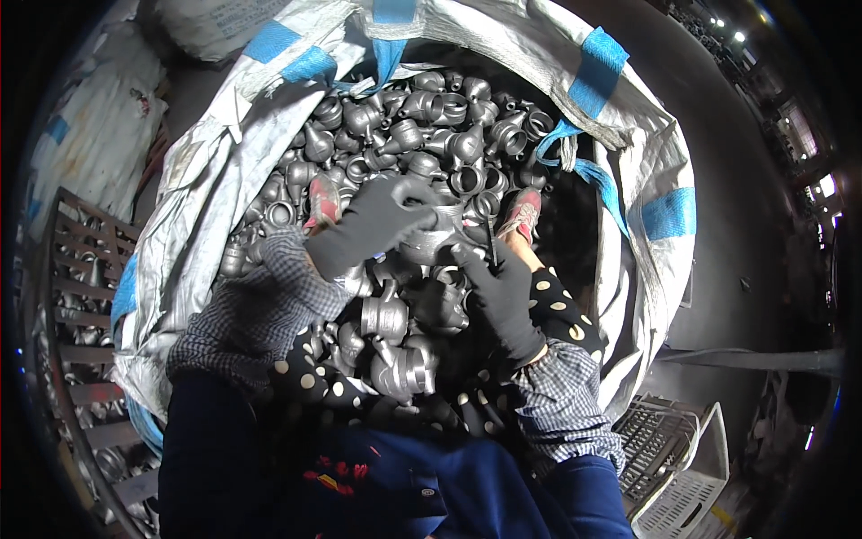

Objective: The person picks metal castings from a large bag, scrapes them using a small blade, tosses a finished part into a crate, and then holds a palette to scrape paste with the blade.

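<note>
My left hand point(382, 220), in a dark grey glove, is closed on a grey cast-metal fitting point(426, 246) with a round, ridged body. My right hand point(505, 301), gloved the same way, is closed around a thin dark tool point(491, 241); whether it is a blade or a rod I cannot tell. Its thumb and fingers come close to the right side of the fitting. More fittings point(403, 370), with round bodies and narrow necks, lie in my lap on a black, white-dotted cloth point(555, 304). Beyond my hands, a heap of similar fittings point(422, 108) fills the bag.
A large white woven bag point(642, 166) with blue straps surrounds the heap; my shoes point(523, 216) rest among the fittings. At left stands a rusty metal rack point(99, 316) holding more castings. A pale plastic crate point(682, 490) sits at lower right. Another white sack point(99, 135) lies at far left.
</note>
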Available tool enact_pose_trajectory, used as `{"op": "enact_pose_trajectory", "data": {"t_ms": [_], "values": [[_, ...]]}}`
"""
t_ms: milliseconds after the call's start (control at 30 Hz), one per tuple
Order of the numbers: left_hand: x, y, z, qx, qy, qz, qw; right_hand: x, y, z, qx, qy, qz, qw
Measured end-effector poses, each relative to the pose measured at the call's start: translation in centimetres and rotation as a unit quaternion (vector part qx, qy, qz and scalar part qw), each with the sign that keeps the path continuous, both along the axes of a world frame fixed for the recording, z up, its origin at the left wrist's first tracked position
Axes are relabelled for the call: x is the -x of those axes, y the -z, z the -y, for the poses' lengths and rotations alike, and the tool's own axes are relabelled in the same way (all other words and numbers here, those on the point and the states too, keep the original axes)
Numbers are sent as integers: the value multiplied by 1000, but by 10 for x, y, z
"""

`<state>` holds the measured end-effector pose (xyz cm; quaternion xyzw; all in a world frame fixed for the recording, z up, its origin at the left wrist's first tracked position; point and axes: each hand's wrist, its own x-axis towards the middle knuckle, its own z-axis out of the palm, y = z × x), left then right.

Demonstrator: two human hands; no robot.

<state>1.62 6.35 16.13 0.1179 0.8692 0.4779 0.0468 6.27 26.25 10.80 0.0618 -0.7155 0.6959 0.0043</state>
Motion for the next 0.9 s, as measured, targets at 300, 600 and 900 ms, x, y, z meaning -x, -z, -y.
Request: {"op": "enact_pose_trajectory", "data": {"t_ms": [300,600,900], "values": [[-69,41,61,-419,-98,228,873,-13,-22,-19,187,-70,161,967],[-69,69,42,-527,-150,205,811,-11,-19,-15,216,-128,175,952],[-70,40,35,-420,-163,109,886,-6,-26,-11,268,-102,303,909]]}}
